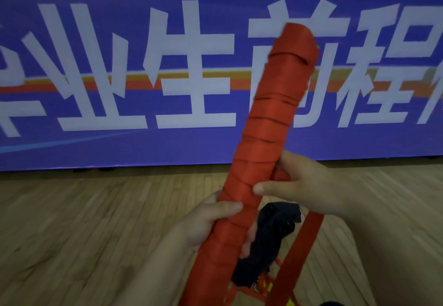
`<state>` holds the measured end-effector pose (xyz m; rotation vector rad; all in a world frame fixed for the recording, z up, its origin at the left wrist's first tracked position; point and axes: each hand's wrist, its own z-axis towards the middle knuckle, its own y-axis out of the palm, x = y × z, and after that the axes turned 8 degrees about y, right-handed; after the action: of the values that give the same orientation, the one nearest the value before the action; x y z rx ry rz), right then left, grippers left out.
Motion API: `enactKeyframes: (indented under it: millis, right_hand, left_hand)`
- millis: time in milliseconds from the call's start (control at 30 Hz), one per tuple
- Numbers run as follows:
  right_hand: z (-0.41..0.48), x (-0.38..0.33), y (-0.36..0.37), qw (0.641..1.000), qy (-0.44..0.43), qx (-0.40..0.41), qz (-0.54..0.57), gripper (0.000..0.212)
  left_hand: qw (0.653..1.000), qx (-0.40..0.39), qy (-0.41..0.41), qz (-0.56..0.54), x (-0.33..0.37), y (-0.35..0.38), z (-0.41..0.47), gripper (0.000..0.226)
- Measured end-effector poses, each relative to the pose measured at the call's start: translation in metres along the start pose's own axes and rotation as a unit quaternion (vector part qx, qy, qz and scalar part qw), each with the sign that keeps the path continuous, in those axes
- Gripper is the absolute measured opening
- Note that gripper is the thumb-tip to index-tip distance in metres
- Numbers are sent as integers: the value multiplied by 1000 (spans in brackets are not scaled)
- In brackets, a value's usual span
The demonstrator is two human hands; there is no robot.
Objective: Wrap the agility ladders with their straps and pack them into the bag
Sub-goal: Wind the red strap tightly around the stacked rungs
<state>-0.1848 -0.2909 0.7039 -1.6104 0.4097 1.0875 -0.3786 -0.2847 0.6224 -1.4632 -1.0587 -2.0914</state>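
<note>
Wooden plank floor [84, 222] fills the lower view; a blue banner [119, 147] with large white characters and an orange stripe stands behind it. A long red ladder bundle [271, 114], wound in overlapping turns of red webbing, is held above the floor, tilted with its top to the right. The left hand [208, 219] grips the lower section, thumb across the front. The right hand [304, 186] pinches the bundle just above, thumb in front, fingers at the right edge. A loose red strap [302, 253] runs downward below the right hand. A crumpled black fabric piece [271, 233] lies between bundle and strap.
</note>
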Motion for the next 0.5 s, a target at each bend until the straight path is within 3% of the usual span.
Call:
enactKeyframes:
  millis: [67, 200, 300, 400, 467, 500]
  right_hand:
    - [-4, 0, -12, 996, 17, 28, -78, 15]
    - [-8, 4, -9, 996, 54, 69, -14, 26]
    - [-4, 5, 11, 983, 88, 120, 106, 33]
    - [-3, 2, 27, 942, 75, 92, 315, 25]
    - [-2, 0, 37, 942, 26, 121, 310, 31]
    - [0, 0, 42, 947, -2, 169, 273, 34]
  left_hand:
    - [997, 17, 15, 68, 12, 1, -3, 48]
    - [954, 124, 44, 269, 26, 11, 0, 45]
    - [854, 198, 84, 474, 27, 28, -1, 40]
    - [725, 272, 98, 626, 20, 38, 1, 39]
    - [674, 294, 127, 666, 14, 43, 1, 43]
    - [671, 284, 132, 672, 12, 45, 0, 45]
